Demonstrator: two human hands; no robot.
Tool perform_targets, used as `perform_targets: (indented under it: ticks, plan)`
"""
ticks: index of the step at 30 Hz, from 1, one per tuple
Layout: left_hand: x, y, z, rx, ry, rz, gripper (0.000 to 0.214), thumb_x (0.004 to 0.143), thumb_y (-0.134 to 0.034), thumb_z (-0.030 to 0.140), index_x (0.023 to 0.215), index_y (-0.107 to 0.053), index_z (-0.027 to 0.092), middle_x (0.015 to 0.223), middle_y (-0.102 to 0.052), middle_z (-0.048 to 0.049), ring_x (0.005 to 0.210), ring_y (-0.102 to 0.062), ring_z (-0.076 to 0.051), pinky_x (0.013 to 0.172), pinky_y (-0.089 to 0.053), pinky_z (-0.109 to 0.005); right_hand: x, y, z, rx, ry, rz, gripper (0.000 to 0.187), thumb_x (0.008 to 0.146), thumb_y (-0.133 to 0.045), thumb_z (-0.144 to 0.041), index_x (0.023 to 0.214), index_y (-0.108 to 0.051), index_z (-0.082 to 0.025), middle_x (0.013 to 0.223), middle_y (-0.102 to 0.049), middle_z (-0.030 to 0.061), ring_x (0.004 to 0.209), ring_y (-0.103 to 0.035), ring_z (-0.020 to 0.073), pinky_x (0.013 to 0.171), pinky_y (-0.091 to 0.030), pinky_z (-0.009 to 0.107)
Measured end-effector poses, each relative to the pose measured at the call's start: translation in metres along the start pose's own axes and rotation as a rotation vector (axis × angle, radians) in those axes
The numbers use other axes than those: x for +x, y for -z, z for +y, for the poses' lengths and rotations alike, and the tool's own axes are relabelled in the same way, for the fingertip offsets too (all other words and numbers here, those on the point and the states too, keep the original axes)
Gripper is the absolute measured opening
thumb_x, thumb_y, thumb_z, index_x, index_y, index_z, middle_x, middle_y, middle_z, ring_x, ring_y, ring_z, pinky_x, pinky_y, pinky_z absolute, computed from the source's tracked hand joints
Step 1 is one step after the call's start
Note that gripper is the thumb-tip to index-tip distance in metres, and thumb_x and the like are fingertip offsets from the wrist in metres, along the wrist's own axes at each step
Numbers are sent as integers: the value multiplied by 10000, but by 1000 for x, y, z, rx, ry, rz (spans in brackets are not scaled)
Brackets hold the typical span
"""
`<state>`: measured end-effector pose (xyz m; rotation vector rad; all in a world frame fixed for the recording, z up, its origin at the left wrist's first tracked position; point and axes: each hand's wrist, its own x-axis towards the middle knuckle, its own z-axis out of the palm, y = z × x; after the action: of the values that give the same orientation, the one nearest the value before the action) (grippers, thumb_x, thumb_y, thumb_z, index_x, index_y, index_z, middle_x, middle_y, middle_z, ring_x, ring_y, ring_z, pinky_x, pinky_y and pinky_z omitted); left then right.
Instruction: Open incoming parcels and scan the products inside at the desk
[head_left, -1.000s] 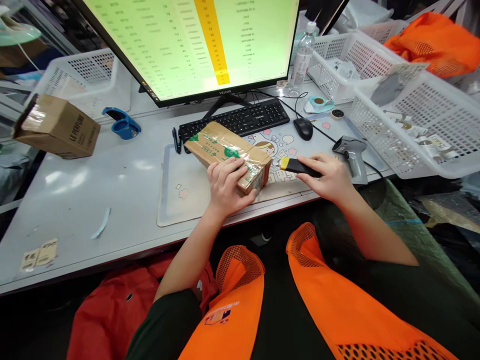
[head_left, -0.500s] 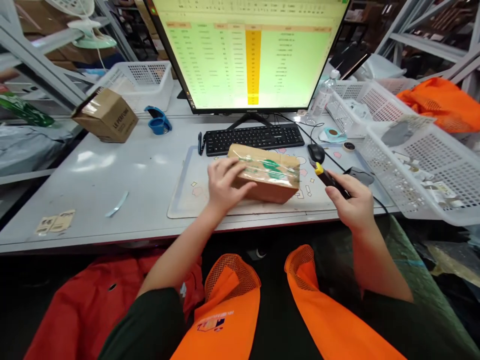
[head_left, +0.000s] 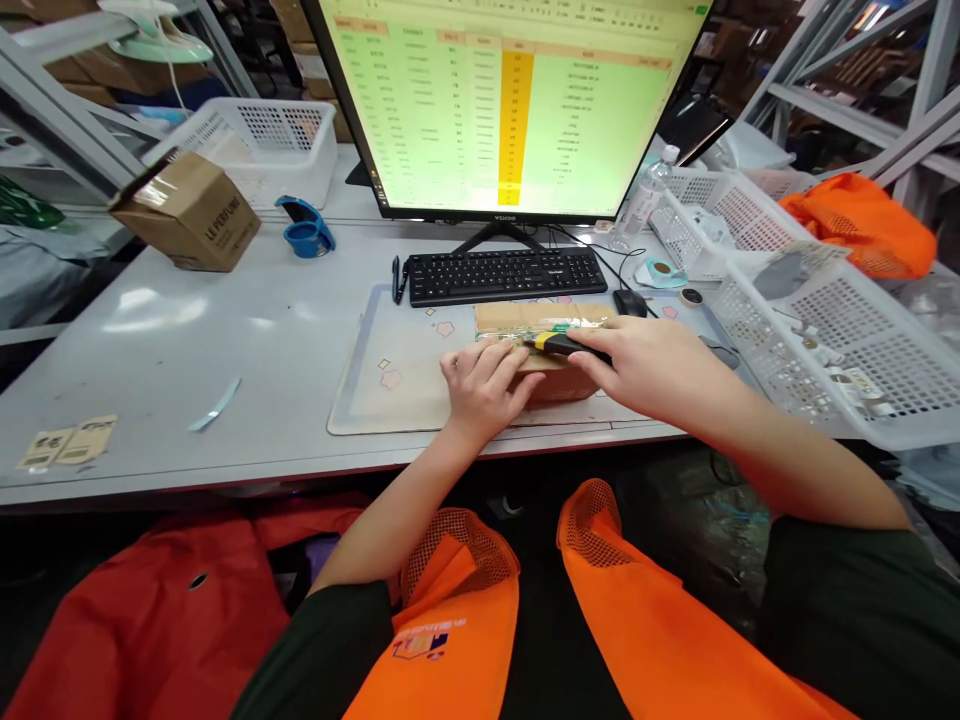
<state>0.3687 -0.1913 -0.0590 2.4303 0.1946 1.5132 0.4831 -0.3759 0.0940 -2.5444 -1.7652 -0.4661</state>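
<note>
A brown cardboard box [head_left: 566, 387] with clear and green tape over its top lies on the pale desk mat [head_left: 390, 400]. My left hand [head_left: 484, 388] holds its left part, fingers across the top and thumb toward the near side. My right hand [head_left: 649, 362] is closed around a black and yellow utility knife [head_left: 566, 344]. The knife's yellow front end is at the taped top of the box, just beside my left fingertips. Its blade tip is too small to make out clearly.
Behind the box are a keyboard [head_left: 506, 275], a mouse [head_left: 630, 302] and a monitor [head_left: 510, 120]. White baskets [head_left: 862, 340] stand at right. On the left are another carton [head_left: 214, 220], a blue tape dispenser [head_left: 306, 238] and a paper strip [head_left: 215, 405].
My right hand has swung left with the utility knife, from beside the box to its taped top. My left hand has shifted slightly right and down, still on the box.
</note>
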Motion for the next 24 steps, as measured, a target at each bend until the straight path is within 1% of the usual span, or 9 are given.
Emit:
perform_targets:
  ticks: [4,7,10,12,15,16,18,21,24]
  plan:
    - [3,1,2,89,-54,41,314,945,-735,567,1070,-795,286,1088,-816,-75,1079,-670,-310,947,-302,-472,15,27,-14,-89,-69,-224,404,1074,-497,-428,1242,-795,-213,951,-799,110,809,-715,252,686,-466,336]
    - [4,4,2,105,-28,-12,327,947,-725,589,1048,-799,286,1097,-816,-77,1083,-664,-309,939,-284,-471,18,41,-5,-154,-152,-342,448,1062,-493,-479,1129,-831,-195,908,-786,142,808,-716,280,693,-464,361]
    - [3,7,2,80,-2,-49,327,944,-731,581,1061,-796,282,1110,-810,-87,1101,-656,-319,941,-278,-473,5,39,33,-230,-325,-415,498,1058,-471,-511,1110,-840,-181,947,-783,176,831,-716,311,688,-461,390]
    - [2,10,2,78,-7,-31,317,944,-742,558,1079,-790,276,1118,-807,-91,1091,-653,-316,941,-278,-470,-15,29,69,-265,-486,-537,485,1037,-507,-511,1090,-846,-168,994,-788,191,869,-719,333,692,-468,407]
    - [5,12,4,97,-27,-35,301,951,-740,542,1083,-786,276,1113,-807,-89,1078,-653,-313,937,-273,-467,-52,16,113,-152,-593,-693,421,1008,-552,-497,1110,-856,-223,1057,-807,149,941,-725,344,728,-491,420]
    - [6,13,5,106,-43,-41,296,956,-735,539,1079,-784,275,1104,-809,-86,1074,-653,-311,936,-271,-465,-62,15,119,-106,-595,-652,431,1017,-531,-505,1164,-848,-252,1086,-811,130,971,-725,346,742,-497,422]
    - [10,13,8,125,-88,-45,285,966,-726,528,1069,-777,266,1081,-812,-76,1052,-656,-301,935,-268,-462,-74,18,114,-74,-589,-431,487,1047,-463,-526,1308,-799,-288,1127,-811,116,1010,-725,349,755,-503,423]
    - [15,13,11,151,-111,-63,270,983,-707,518,1025,-764,257,1053,-814,-63,1012,-655,-286,936,-267,-459,-67,27,72,-25,-458,-140,504,1071,-435,-512,1427,-727,-308,1117,-813,100,987,-730,324,749,-500,401]
    - [16,12,12,151,-73,-89,297,981,-698,546,1006,-768,258,1056,-812,-71,1000,-650,-286,932,-268,-462,-36,29,24,41,-224,-95,453,1070,-482,-475,1401,-742,-308,1080,-813,89,915,-727,286,745,-489,376]
